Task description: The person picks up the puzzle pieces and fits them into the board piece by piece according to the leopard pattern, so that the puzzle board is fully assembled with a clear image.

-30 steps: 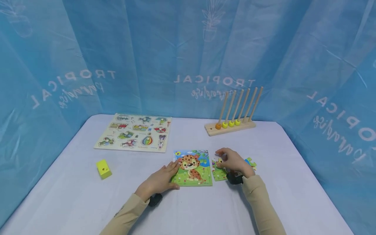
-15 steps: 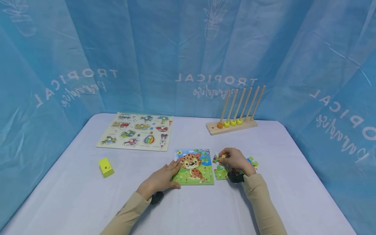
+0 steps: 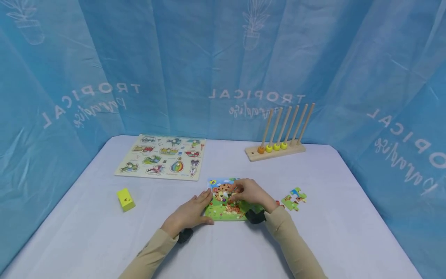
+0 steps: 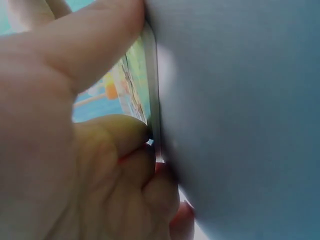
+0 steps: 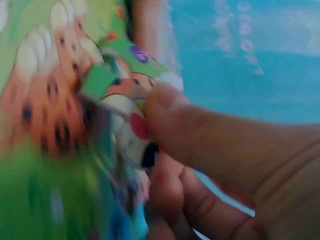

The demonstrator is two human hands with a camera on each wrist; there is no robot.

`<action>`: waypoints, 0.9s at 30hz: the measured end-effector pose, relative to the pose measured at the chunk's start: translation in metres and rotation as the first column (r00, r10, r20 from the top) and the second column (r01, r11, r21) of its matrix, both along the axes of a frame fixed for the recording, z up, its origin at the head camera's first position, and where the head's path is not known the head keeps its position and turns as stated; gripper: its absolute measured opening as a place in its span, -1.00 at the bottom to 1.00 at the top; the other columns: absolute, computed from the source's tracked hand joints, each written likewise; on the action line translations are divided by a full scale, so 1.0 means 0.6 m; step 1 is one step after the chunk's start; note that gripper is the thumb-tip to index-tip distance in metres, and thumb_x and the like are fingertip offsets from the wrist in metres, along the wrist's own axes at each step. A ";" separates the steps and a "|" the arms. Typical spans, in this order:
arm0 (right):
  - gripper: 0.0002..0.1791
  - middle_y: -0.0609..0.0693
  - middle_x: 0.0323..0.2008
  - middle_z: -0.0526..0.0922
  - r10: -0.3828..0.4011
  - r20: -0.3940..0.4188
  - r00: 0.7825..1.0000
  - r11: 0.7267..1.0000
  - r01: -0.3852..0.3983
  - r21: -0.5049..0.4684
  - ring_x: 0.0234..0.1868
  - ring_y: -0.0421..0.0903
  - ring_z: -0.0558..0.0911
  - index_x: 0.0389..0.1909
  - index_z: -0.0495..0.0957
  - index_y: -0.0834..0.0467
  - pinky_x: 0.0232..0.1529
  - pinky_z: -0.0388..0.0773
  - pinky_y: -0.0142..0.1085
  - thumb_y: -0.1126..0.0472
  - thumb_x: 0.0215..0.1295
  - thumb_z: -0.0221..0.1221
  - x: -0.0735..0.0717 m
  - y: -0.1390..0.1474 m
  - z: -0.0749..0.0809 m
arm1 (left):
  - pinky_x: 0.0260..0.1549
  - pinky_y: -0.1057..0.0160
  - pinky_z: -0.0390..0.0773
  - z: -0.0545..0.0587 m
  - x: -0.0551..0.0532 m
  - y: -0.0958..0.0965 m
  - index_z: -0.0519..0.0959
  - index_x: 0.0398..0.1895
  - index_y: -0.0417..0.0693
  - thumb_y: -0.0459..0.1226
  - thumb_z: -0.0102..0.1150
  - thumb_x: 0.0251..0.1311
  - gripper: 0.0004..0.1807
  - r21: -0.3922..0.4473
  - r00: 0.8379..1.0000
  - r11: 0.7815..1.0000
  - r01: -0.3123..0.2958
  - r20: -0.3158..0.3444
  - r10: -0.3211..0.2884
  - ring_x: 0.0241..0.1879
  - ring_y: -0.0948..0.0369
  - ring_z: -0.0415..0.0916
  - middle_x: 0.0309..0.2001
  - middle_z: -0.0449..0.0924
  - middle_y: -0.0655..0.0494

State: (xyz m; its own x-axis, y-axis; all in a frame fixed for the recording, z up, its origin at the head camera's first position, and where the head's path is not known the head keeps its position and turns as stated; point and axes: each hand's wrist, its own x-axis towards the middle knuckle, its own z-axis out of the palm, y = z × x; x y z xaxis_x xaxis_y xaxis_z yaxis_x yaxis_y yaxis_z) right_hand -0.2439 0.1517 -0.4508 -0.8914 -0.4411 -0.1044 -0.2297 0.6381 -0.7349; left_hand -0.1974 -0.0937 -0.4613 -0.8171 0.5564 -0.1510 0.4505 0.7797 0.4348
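Note:
A square leopard puzzle board [image 3: 220, 215] lies flat near the middle of the table. My left hand [image 3: 189, 212] rests along its left edge, fingers extended and thumb by the lower corner; in the left wrist view the fingers touch the rim of the board [image 4: 153, 82]. Over the leopard's face, my right hand [image 3: 253, 192] pinches a jigsaw piece [image 5: 132, 107] between thumb and fingers. That piece shows green, a purple flower and part of the leopard's face. The right hand and wrist hide the board's right side.
Several joined jigsaw pieces [image 3: 294, 199] lie to the right, partly behind the right forearm. A yellow block [image 3: 126, 199] is at left. Behind stand a vehicle peg puzzle [image 3: 162, 157] and a wooden bead rack [image 3: 275, 153] with upright rods. Blue curtains [image 3: 195, 69] enclose the table.
My right hand has picked up a jigsaw piece from the right of the board and carried it left over the leopard picture. The left hand has stayed at the board's edge.

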 end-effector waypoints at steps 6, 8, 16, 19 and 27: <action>-0.82 -0.02 -0.37 0.57 -0.052 -0.113 0.992 0.985 0.069 0.157 -0.41 -0.17 0.47 -0.32 0.61 0.10 -0.41 0.48 -0.35 0.18 0.10 0.40 -0.009 -0.065 -0.016 | 0.48 -0.09 0.09 -0.003 0.001 0.001 0.02 0.51 -0.24 0.05 0.29 0.11 0.03 0.009 1.000 1.000 0.001 -0.012 -0.001 0.51 -0.06 0.00 0.52 0.00 -0.17; -0.81 -0.01 -0.34 0.54 -0.061 -0.136 0.989 0.980 0.085 0.180 -0.38 -0.16 0.44 -0.31 0.61 0.10 -0.38 0.47 -0.34 0.18 0.10 0.40 -0.010 -0.077 -0.018 | 0.48 -0.08 0.09 -0.004 0.001 0.001 -0.01 0.52 -0.22 0.04 0.30 0.12 0.04 0.005 1.000 1.000 -0.004 -0.010 0.004 0.51 -0.05 0.00 0.52 0.00 -0.16; -0.79 -0.05 -0.39 0.57 -0.154 -0.086 0.984 0.976 0.165 0.139 -0.42 -0.15 0.50 -0.27 0.60 0.08 -0.42 0.48 -0.34 0.19 0.10 0.40 -0.018 -0.086 -0.021 | 0.49 -0.08 0.08 0.001 0.002 0.000 0.05 0.50 -0.23 0.04 0.29 0.12 0.00 -0.004 1.000 1.000 -0.001 -0.001 0.001 0.52 -0.04 -0.03 0.53 -0.03 -0.15; -0.80 -0.05 -0.40 0.56 -0.123 -0.071 0.990 0.988 0.129 0.082 -0.43 -0.17 0.49 -0.23 0.60 0.09 -0.42 0.47 -0.35 0.17 0.15 0.37 -0.020 -0.075 -0.025 | 0.48 -0.09 0.08 0.001 0.003 0.001 0.09 0.48 -0.25 0.04 0.29 0.12 -0.02 -0.005 1.000 1.000 0.001 0.006 -0.001 0.52 -0.06 -0.02 0.53 -0.03 -0.16; -0.74 0.08 -0.21 0.64 -0.131 -0.053 0.990 0.989 0.127 -0.076 -0.24 -0.10 0.59 -0.03 0.59 0.16 -0.29 0.56 -0.29 0.12 0.37 0.16 -0.026 0.019 -0.012 | 0.49 -0.08 0.07 -0.003 0.002 0.001 0.11 0.47 -0.26 0.05 0.30 0.09 -0.01 -0.005 1.000 1.000 -0.005 -0.006 0.005 0.52 -0.06 -0.02 0.53 -0.04 -0.16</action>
